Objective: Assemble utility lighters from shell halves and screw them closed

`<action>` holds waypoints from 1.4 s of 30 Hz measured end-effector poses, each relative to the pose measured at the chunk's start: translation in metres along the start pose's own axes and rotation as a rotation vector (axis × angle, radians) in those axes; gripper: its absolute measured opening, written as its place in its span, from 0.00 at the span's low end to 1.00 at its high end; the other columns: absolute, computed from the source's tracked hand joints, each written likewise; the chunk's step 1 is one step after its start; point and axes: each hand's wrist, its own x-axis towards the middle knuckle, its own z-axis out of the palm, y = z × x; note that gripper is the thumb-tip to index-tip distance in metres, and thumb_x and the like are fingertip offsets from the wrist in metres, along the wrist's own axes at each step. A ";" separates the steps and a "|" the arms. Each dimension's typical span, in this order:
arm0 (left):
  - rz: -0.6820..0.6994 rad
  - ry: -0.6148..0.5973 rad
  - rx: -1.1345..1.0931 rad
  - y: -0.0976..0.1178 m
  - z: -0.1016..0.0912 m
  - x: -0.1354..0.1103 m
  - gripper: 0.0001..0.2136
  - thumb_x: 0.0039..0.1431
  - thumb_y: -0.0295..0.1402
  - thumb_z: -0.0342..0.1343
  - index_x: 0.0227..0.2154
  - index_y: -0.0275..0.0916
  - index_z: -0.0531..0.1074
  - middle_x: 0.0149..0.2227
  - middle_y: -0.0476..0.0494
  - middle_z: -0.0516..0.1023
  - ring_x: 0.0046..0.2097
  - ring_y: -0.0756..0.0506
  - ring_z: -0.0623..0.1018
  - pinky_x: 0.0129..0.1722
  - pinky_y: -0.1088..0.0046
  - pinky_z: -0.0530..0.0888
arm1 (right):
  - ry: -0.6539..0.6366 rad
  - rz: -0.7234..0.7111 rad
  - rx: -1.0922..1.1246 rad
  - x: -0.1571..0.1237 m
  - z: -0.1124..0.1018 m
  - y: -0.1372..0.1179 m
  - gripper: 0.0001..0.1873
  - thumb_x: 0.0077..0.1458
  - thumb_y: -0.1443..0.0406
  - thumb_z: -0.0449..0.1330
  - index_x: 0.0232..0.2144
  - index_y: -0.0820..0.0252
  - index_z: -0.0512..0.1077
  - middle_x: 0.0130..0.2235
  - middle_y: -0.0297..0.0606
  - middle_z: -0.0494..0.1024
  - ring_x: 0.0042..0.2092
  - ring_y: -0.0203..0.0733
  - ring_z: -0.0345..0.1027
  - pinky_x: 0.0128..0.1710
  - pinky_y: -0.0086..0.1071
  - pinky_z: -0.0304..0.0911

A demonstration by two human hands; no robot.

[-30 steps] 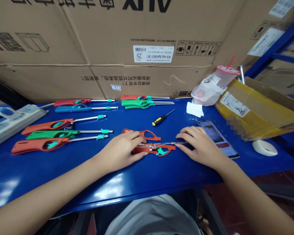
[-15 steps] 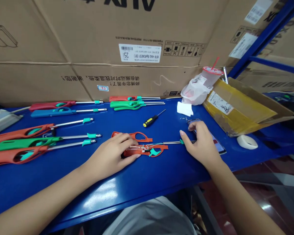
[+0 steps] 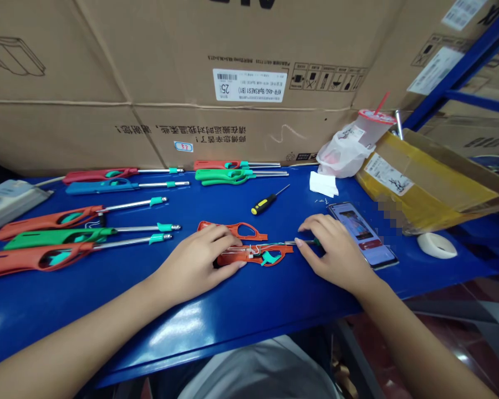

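Note:
An opened gas lighter lies on the blue table. My left hand (image 3: 210,255) holds the handle end of its orange lower half-shell (image 3: 237,255) between thumb and fingers. Inside show white and green wires and a teal trigger (image 3: 271,257). The other orange half-shell (image 3: 249,230) lies just behind, partly under my left fingers. From the lighter's front a metal tube (image 3: 289,243) runs rightward between my right thumb and fingers. My right hand (image 3: 339,255) is open, fingers curved and apart, with the thumb tip at the tube. Its teal collar (image 3: 317,241) is partly hidden by that hand.
Several gas lighters (image 3: 79,238) lie at the left and along the back. A yellow-black screwdriver (image 3: 264,204), small screws (image 3: 322,200) and white paper (image 3: 323,184) lie behind. To the right are a phone (image 3: 368,244), white ring (image 3: 436,245), bagged cup (image 3: 349,147) and taped carton (image 3: 419,177).
My right hand has moved left along the tube toward the shell, uncovering more of the phone. My left hand stays on the shell. The whole view has shifted slightly.

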 end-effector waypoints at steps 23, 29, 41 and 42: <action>0.003 0.012 0.084 0.001 -0.009 -0.003 0.14 0.66 0.44 0.59 0.45 0.39 0.77 0.45 0.41 0.79 0.46 0.39 0.77 0.45 0.61 0.75 | 0.271 0.151 -0.084 -0.005 -0.001 0.000 0.05 0.66 0.61 0.54 0.42 0.54 0.67 0.41 0.43 0.77 0.45 0.54 0.73 0.47 0.48 0.63; -0.003 0.088 0.167 -0.020 -0.030 -0.002 0.16 0.70 0.41 0.51 0.51 0.39 0.76 0.49 0.38 0.77 0.50 0.38 0.74 0.51 0.57 0.73 | 0.031 -0.045 -0.094 -0.003 0.007 -0.004 0.09 0.64 0.65 0.58 0.47 0.53 0.69 0.48 0.43 0.77 0.51 0.53 0.71 0.54 0.51 0.60; -0.116 0.009 0.023 -0.050 -0.027 -0.001 0.19 0.69 0.50 0.50 0.46 0.39 0.72 0.47 0.37 0.77 0.49 0.37 0.77 0.50 0.55 0.75 | -0.097 -0.036 0.022 -0.005 0.008 -0.001 0.09 0.65 0.67 0.57 0.47 0.54 0.68 0.49 0.44 0.75 0.51 0.51 0.69 0.53 0.50 0.63; -0.123 0.015 0.007 -0.047 -0.027 -0.002 0.19 0.69 0.50 0.50 0.46 0.39 0.72 0.47 0.37 0.77 0.49 0.37 0.77 0.51 0.55 0.75 | -0.097 -0.033 0.026 -0.004 0.008 -0.001 0.09 0.65 0.67 0.57 0.47 0.54 0.68 0.49 0.44 0.75 0.51 0.51 0.69 0.53 0.50 0.64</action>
